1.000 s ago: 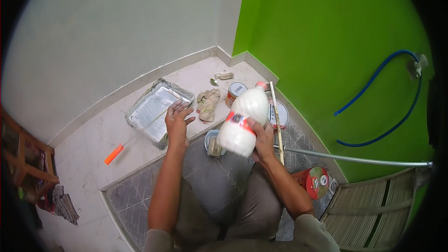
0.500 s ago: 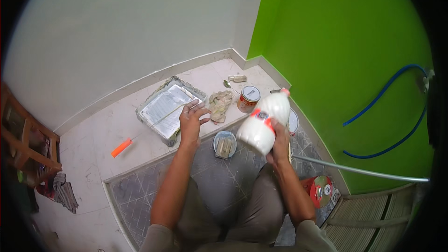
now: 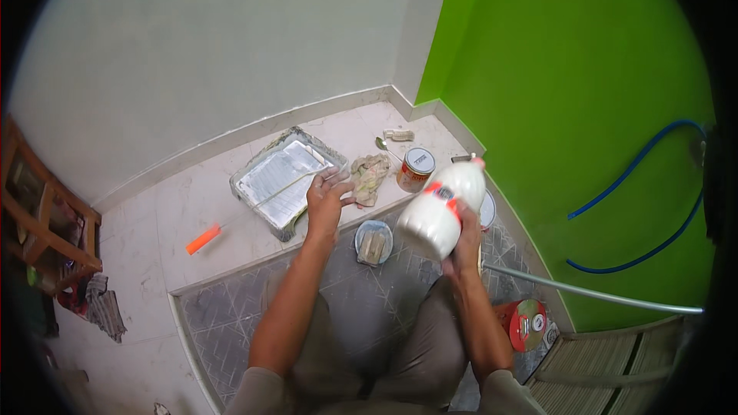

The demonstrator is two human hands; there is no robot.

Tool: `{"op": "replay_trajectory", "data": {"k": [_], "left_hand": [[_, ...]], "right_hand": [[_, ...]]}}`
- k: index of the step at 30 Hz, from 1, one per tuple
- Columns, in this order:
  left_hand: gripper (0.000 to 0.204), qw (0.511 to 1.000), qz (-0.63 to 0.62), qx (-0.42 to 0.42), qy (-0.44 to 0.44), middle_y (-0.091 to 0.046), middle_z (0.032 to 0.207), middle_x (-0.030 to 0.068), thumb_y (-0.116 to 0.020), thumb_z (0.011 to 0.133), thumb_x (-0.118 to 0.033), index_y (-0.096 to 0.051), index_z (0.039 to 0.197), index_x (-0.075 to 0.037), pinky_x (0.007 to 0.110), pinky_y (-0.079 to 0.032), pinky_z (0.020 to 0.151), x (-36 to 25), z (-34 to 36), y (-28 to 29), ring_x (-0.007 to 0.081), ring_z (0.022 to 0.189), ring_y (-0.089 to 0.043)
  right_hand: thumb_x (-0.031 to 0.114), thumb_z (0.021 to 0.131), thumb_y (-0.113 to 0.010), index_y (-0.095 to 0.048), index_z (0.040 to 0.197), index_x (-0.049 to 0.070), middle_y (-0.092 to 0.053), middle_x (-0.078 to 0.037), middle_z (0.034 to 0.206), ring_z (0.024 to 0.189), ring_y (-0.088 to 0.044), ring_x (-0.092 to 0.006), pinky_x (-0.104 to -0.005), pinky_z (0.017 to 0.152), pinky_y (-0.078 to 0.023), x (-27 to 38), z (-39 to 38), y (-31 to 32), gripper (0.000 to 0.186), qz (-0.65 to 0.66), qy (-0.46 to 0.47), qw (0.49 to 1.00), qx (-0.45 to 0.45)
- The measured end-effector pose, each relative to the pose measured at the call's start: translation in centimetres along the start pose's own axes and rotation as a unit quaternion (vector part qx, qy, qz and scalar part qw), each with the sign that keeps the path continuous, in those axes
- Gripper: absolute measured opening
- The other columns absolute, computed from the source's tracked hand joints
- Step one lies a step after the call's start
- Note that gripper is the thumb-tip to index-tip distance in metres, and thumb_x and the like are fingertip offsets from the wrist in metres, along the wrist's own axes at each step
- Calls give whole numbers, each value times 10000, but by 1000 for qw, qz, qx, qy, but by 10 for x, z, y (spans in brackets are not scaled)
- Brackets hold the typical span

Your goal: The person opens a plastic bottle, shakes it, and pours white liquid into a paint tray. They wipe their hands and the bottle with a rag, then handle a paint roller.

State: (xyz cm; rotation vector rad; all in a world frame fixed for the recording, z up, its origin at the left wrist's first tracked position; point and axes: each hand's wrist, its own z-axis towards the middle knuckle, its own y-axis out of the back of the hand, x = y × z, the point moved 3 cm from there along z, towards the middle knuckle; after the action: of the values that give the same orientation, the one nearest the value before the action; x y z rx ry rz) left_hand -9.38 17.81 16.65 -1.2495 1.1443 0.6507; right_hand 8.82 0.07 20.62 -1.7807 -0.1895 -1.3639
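Observation:
My right hand (image 3: 466, 240) is wrapped round a large white plastic bottle (image 3: 430, 223) with an orange-red label. The bottle is held tilted in the air, its reddish cap up and to the right. My left hand (image 3: 329, 196) is raised near the right edge of the paint tray (image 3: 280, 180), holding nothing, its fingers apart. A paint roller with an orange handle (image 3: 203, 239) lies with its thin rod across the tray. Between the tray and a small paint can (image 3: 417, 170) lies a crumpled, stained cloth (image 3: 370, 179).
On the lower grey tiles sits a light-blue dish (image 3: 373, 243) holding a block. A red can (image 3: 525, 324) stands at right beside a metal pole (image 3: 584, 292). Blue hose (image 3: 638, 177) hangs by the green wall. At left is a wooden cabinet (image 3: 54, 219).
The view has shifted slightly, so most things sit a little lower and to the right. My right hand still holds the bottle, and my left hand stays raised beside the tray.

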Motion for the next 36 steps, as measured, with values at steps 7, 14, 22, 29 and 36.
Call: {"op": "replay_trajectory", "data": {"k": [7, 14, 22, 29, 36], "left_hand": [[509, 1000, 11, -4, -9, -638, 1297, 162, -641, 901, -71, -481, 1375, 27, 361, -571, 851, -6, -2, -2, 216, 1095, -661], [532, 1000, 2, 3, -22, -633, 1291, 160, -680, 881, -98, -491, 1363, 20, 347, -556, 848, -12, 5, -3, 207, 1106, -646], [533, 1000, 3, 2, -3, -635, 1294, 160, -665, 888, -103, -487, 1373, 28, 351, -557, 862, -10, -5, 4, 212, 1094, -655], [547, 999, 34, 17, -24, -631, 1309, 163, -670, 887, -123, -487, 1380, 28, 344, -556, 861, -12, 0, -4, 211, 1089, -655], [564, 994, 57, 92, -5, -649, 1281, 155, -701, 894, -202, -512, 1375, 24, 360, -533, 904, -15, -7, -13, 215, 1066, -659]], "right_hand": [[200, 904, -693, -462, 1429, -86, -633, -196, 1309, 1165, -664, -258, -402, 1010, -542, 7, 8, 11, 641, 44, -51, 997, 48], [177, 876, -720, -434, 1457, -78, -615, -196, 1335, 1202, -643, -262, -412, 1055, -509, 9, 25, 6, 696, 43, -77, 995, 45], [147, 923, -677, -522, 1333, -74, -675, -170, 1142, 982, -725, -234, -374, 784, -635, -6, 10, 6, 491, 15, -38, 999, 30], [125, 788, -854, -328, 1482, -68, -597, -201, 1337, 1196, -635, -270, -388, 1049, -514, 7, 9, -12, 892, -70, 42, 996, 36], [222, 707, -943, -101, 1560, -71, -549, -298, 1361, 1161, -671, -325, -396, 998, -551, -12, -1, -16, 1234, -229, 175, 955, 69]]}}
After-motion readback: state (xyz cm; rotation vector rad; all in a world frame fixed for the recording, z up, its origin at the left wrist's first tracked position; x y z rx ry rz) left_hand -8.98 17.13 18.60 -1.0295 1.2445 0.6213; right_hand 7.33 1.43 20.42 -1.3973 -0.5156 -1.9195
